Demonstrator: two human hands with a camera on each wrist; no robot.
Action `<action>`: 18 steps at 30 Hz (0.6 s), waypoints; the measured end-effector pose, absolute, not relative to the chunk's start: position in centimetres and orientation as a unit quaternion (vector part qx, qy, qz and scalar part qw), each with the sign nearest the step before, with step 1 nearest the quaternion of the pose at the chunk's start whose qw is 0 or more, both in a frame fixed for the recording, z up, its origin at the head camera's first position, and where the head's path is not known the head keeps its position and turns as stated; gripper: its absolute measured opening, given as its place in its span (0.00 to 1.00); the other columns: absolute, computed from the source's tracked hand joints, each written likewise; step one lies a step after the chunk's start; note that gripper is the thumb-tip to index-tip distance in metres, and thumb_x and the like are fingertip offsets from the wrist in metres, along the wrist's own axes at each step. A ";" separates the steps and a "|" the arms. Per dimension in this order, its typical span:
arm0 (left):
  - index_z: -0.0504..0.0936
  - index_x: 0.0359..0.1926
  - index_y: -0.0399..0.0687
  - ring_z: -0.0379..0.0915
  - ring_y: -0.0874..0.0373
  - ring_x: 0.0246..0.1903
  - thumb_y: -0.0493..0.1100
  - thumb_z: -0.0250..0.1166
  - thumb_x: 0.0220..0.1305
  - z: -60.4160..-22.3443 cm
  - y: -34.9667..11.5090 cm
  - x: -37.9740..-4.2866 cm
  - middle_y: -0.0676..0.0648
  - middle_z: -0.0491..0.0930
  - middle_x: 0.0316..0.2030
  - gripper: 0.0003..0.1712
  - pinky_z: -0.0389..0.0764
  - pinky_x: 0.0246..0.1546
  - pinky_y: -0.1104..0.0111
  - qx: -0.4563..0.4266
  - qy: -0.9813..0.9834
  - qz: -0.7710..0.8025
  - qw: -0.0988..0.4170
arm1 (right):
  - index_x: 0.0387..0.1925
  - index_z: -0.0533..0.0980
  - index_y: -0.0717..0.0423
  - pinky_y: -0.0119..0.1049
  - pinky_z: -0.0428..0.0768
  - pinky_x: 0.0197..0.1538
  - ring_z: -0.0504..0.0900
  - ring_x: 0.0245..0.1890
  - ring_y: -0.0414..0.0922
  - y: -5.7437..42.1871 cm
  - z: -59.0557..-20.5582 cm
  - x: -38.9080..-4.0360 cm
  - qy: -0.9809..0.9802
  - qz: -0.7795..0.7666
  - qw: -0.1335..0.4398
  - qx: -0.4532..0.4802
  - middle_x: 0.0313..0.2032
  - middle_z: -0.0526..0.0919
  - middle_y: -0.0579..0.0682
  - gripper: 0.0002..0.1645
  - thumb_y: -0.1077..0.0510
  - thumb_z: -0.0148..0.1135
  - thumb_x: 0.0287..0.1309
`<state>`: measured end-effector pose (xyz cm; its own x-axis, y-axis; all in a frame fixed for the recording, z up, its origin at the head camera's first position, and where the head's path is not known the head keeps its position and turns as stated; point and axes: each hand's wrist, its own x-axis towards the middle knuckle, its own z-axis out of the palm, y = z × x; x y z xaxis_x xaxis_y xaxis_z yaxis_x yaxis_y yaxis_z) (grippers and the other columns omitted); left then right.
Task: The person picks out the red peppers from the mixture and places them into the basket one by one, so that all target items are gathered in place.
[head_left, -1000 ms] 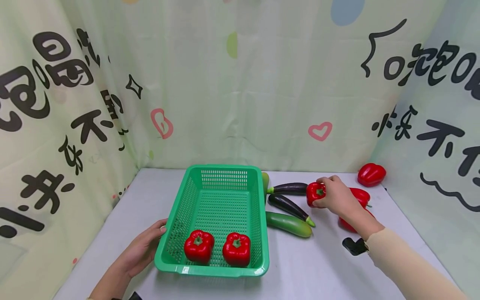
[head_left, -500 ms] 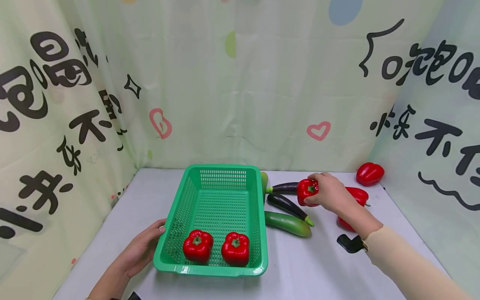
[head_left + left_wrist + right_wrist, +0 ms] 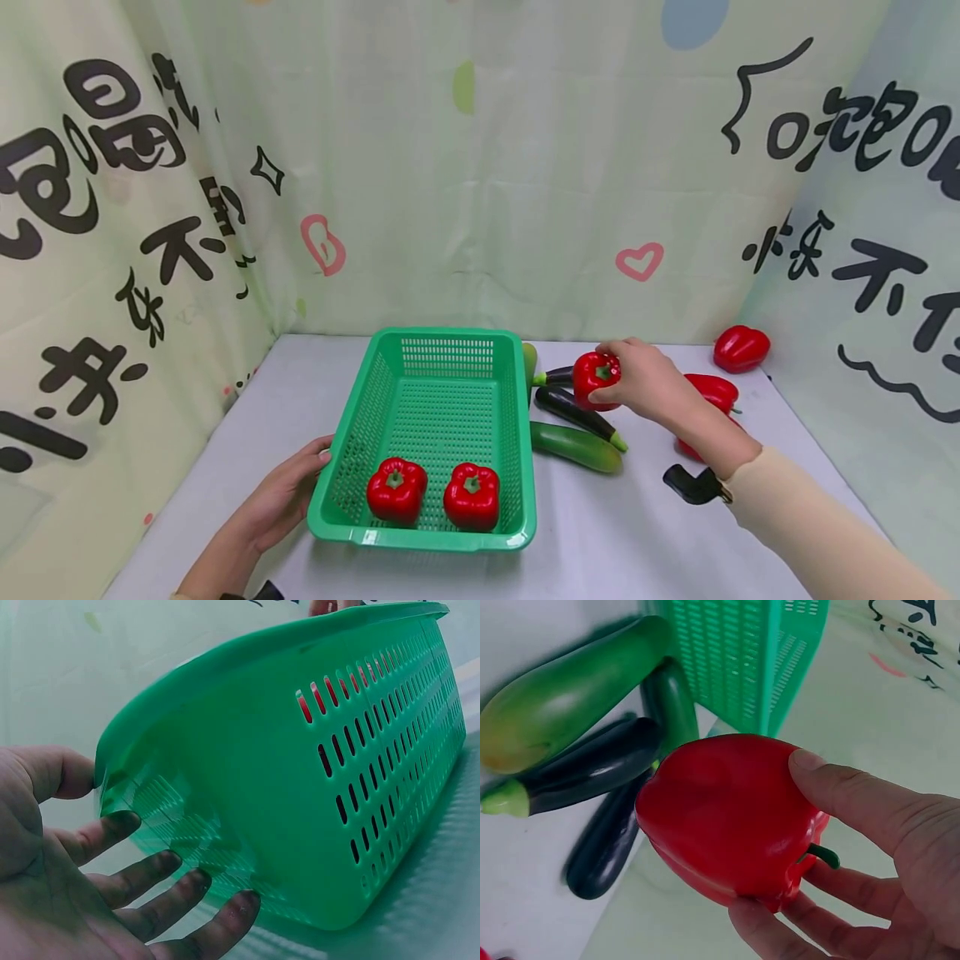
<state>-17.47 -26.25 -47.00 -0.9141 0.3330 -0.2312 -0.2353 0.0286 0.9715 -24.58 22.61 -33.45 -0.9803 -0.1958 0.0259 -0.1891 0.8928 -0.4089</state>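
My right hand (image 3: pixel 641 375) holds a red bell pepper (image 3: pixel 594 381) between thumb and fingers, over the eggplants right of the green basket (image 3: pixel 422 542). In the right wrist view, the thumb lies on one side of this bell pepper (image 3: pixel 727 814) and the fingers on the other, near its green stem. At the basket's left side is my left hand (image 3: pixel 288 492); in the left wrist view, its thumb touches the rim and its fingers (image 3: pixel 161 900) extend loosely along the outer wall. Two red bell peppers, a left one (image 3: pixel 397 492) and a right one (image 3: pixel 472 497), sit at the basket's near end.
Right of the basket lie a dark eggplant (image 3: pixel 573 412), another partly hidden eggplant (image 3: pixel 553 377), and a green cucumber-like vegetable (image 3: pixel 576 447). Another green vegetable (image 3: pixel 530 360) shows behind the basket's edge. More red peppers (image 3: pixel 711 389) lie at the table's right, one (image 3: pixel 741 348) at the back corner.
My right hand has carried the red bell pepper leftward toward the basket, passing over the eggplants. My left hand and the basket stay in place.
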 end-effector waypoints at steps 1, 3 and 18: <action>0.51 0.79 0.37 0.68 0.55 0.61 0.55 0.45 0.83 -47.0 -26.2 -17.5 0.39 0.64 0.68 0.36 0.80 0.57 0.65 0.032 0.688 0.696 0.204 | 0.67 0.70 0.67 0.54 0.87 0.45 0.74 0.59 0.68 22.4 -33.3 -24.5 0.972 -0.211 0.008 -0.100 0.59 0.76 0.70 0.50 0.54 0.84 0.44; 0.50 0.79 0.37 0.68 0.54 0.61 0.55 0.44 0.83 -47.0 -26.2 -17.4 0.38 0.63 0.69 0.37 0.80 0.57 0.65 0.030 0.689 0.695 0.203 | 0.67 0.71 0.66 0.54 0.87 0.46 0.74 0.59 0.68 21.9 -32.9 -24.4 0.971 -0.215 0.005 -0.105 0.59 0.76 0.69 0.50 0.54 0.84 0.45; 0.51 0.79 0.38 0.67 0.53 0.60 0.54 0.45 0.83 -47.0 -26.1 -17.4 0.40 0.65 0.66 0.36 0.80 0.55 0.63 0.031 0.693 0.692 0.199 | 0.65 0.74 0.63 0.50 0.87 0.46 0.77 0.57 0.61 17.1 -31.2 -24.3 0.961 -0.232 0.000 -0.151 0.57 0.79 0.63 0.46 0.53 0.84 0.46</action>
<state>-17.41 -26.13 -46.97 -0.9186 0.3183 -0.2344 -0.2335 0.0414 0.9715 -24.26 17.10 -31.16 -0.9547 -0.2895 0.0689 -0.2891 0.8471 -0.4460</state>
